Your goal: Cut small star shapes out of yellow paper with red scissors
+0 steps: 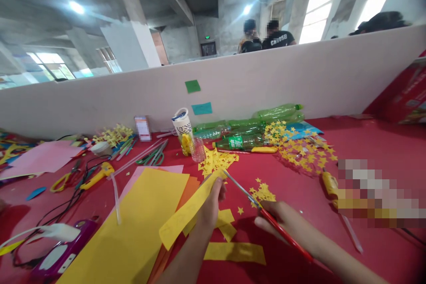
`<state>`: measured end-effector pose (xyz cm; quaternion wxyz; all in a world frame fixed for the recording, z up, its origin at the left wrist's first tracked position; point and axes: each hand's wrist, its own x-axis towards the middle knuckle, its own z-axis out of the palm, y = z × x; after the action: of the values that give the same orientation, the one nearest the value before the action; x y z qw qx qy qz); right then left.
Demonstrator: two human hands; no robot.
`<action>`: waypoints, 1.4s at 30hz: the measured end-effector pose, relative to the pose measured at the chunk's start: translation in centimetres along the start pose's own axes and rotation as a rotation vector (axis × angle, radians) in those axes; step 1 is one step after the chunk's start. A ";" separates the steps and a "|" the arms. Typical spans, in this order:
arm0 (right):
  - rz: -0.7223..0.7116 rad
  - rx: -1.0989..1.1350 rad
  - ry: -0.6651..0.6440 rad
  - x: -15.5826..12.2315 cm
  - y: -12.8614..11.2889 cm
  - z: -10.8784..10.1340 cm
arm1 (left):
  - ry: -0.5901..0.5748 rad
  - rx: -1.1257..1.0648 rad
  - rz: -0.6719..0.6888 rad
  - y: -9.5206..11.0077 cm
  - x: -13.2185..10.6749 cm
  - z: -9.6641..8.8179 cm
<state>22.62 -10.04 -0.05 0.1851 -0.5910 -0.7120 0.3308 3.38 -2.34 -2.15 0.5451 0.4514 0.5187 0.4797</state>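
My left hand [210,206] is closed on a long strip of yellow paper [186,213] and holds it up over the red table [366,151]. My right hand [282,219] grips red-handled scissors [253,202]; their blades point up and left and meet the top end of the strip near my left fingertips. Small yellow paper stars [262,193] lie just beyond the scissors. Yellow offcuts [234,252] lie under my hands.
A stack of yellow, orange and pink sheets [133,226] lies at the left. Green plastic bottles [246,133], a cup [182,125], more yellow stars [299,146], glue guns [98,175], other scissors and cables crowd the table. A white partition [266,80] stands behind, with people beyond it.
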 end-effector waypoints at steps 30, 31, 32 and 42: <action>0.090 0.454 -0.162 -0.7 -0.1 0.7 | -0.054 -0.101 0.206 -0.1 0.4 -0.8; 0.093 0.471 -0.167 -0.7 0.1 0.8 | -0.054 -0.099 0.206 0.0 0.4 -0.7; 0.093 0.490 -0.169 -0.8 0.3 0.9 | -0.055 -0.097 0.208 0.0 0.4 -0.7; 0.104 0.570 -0.159 -0.7 0.4 1.6 | -0.082 -0.070 0.229 0.4 0.1 -0.8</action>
<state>22.07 -11.08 -1.38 0.2700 -0.5232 -0.5714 0.5718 2.54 -2.20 -1.76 0.5231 0.5075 0.4238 0.5378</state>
